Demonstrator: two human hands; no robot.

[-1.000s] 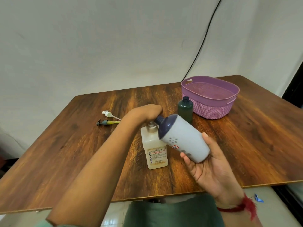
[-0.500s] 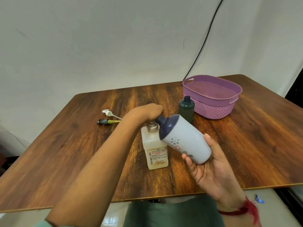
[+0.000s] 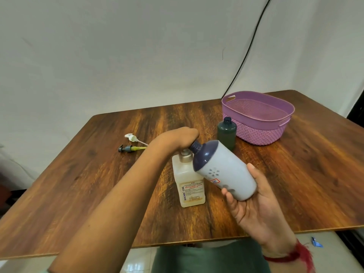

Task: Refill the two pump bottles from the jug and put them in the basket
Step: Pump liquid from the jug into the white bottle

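My right hand [image 3: 254, 211] holds a white jug [image 3: 226, 170] with a dark blue top, tilted with its neck up and to the left. My left hand [image 3: 177, 138] is curled over the jug's mouth and seems to grip the cap there, its fingers hidden. Right below stands a square pale bottle [image 3: 189, 188] with a printed label and an open neck. A dark green bottle [image 3: 226, 134] without a pump stands beside the purple basket [image 3: 262, 133]. Two pump heads lie on the table: a white one [image 3: 131, 137] and a dark one with a yellow tube [image 3: 128, 148].
The wooden table [image 3: 98, 174] stands against a white wall. A black cable [image 3: 248, 46] hangs down the wall behind the basket. The table's front edge runs just below my hands, with tiled floor under it.
My hands and the jug stay almost where they were. Only the view has shifted slightly.
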